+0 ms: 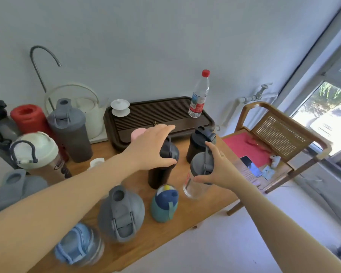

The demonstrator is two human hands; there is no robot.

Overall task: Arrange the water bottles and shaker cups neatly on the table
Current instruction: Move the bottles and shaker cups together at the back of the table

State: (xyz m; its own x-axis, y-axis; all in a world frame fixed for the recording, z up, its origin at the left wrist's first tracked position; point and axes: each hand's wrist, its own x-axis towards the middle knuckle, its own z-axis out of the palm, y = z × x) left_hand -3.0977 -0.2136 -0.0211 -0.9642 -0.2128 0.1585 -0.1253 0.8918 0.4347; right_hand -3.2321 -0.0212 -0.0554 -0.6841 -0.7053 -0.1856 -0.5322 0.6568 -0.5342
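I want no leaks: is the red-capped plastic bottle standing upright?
Upright: the plastic bottle stands on the tea tray, red cap on top.

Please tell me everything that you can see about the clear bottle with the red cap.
The clear bottle is thin see-through plastic with a red screw cap, which is on, and a label in blue, white and red around its lower half. It looks nearly empty. It stands upright, alone, on the right back corner of the dark slatted tray, near the wall. Neither hand touches it.

Bottles crowd the table [215, 196] — only the tea tray [161, 115] centre lies open.
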